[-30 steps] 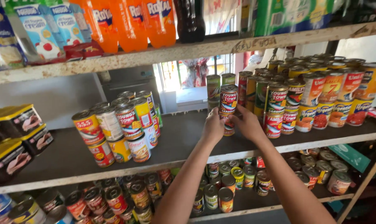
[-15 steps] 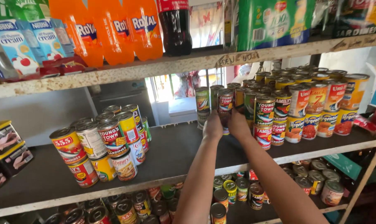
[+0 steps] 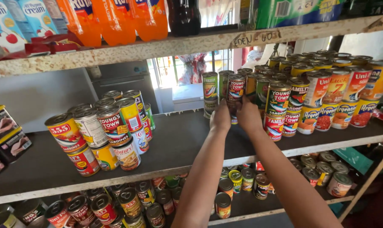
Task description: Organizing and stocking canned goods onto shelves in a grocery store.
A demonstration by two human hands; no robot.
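Reaching fwd, both hands flank a lower can (image 3: 233, 110) mid-shelf (image 3: 179, 147): left hand (image 3: 220, 117) on its left side, right hand (image 3: 247, 115) on its right, fingers pressed to it. Can upright, axis vertical, under red can (image 3: 236, 86). Hands equally near.

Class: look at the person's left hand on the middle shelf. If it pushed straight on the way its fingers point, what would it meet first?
Probably the lower can in the two-high stack just beyond the left hand; depth is hard to judge, and it may already touch it.

Orange bottles (image 3: 115, 21) stand above stacked cans (image 3: 103, 135) at left.
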